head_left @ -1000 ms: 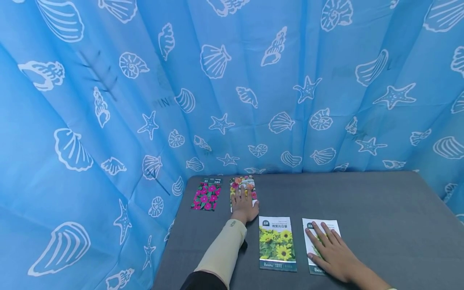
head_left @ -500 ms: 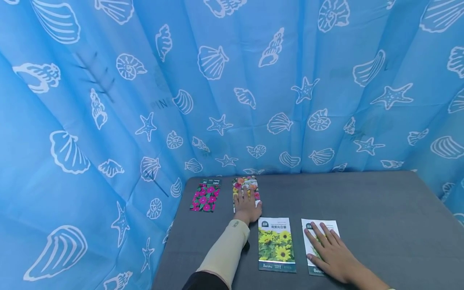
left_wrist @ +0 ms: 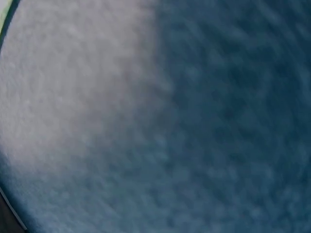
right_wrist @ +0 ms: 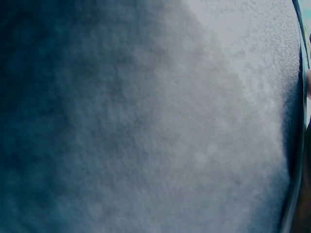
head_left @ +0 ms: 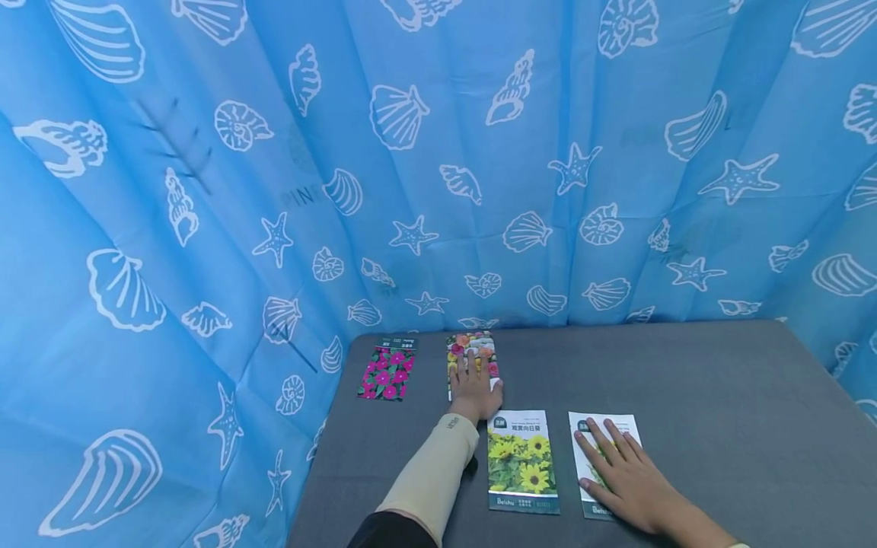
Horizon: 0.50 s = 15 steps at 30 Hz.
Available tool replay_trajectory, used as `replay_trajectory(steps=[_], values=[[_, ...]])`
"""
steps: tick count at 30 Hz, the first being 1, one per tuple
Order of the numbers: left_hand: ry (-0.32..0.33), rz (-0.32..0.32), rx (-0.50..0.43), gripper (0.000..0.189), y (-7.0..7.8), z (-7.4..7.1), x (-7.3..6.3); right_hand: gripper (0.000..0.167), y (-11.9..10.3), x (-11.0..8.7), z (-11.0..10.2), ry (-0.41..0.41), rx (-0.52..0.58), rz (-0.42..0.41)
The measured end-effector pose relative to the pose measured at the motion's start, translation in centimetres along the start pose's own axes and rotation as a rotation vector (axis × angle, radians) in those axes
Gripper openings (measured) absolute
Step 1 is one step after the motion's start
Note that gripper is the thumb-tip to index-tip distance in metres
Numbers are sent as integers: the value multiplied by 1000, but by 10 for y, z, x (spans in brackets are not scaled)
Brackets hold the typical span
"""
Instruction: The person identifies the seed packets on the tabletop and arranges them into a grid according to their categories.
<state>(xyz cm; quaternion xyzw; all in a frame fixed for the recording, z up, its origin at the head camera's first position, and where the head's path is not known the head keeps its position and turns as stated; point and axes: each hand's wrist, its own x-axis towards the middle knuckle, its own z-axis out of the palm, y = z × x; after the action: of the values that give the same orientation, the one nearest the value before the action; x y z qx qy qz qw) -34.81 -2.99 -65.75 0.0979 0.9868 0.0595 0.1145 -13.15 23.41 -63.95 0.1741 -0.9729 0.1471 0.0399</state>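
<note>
- Head view: your left grip [head_left: 475,392] lies flat on the mixed-flower packet [head_left: 473,342], pink-flower packet [head_left: 387,371] at its ten o'clock; sliding toward five could skew the sunflower packet [head_left: 524,460].
- Your right grip [head_left: 626,479], fingers spread, mostly covers the white packet [head_left: 584,466]; sideways pressure might drag it.
- Left wrist: blurred; you can't tell grip state.
- Right wrist: likewise.

L forearm sleeve [head_left: 430,478]: cream, plain, close-fitting fabric
Cuff lettering [head_left: 453,422]: sm. dk. print nr. wrist end, too tiny to read
L upper sleeve [head_left: 392,532]: blk., abv. the cream one, cropped at btm.
Blk. bit [head_left: 470,466]: sm., at forearm sleeve's R edge, shape unclear
L hand [head_left: 476,392]: bare
R hand [head_left: 632,481]: bare
R forearm [head_left: 695,527]: bare, pale yellowish edge [head_left: 739,545] at frame btm.
</note>
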Motion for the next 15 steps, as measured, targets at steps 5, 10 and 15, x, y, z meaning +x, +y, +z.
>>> replay_trajectory(steps=[5,10,15], values=[[-11,19,0,75,7,-4,-4,72,1,0,-1,1,-5,-3],[-11,28,-12,76,13,-2,-5,72,1,0,-1,-2,-9,-11],[-11,34,-2,77,19,2,0,71,3,-1,2,33,-44,-40]])
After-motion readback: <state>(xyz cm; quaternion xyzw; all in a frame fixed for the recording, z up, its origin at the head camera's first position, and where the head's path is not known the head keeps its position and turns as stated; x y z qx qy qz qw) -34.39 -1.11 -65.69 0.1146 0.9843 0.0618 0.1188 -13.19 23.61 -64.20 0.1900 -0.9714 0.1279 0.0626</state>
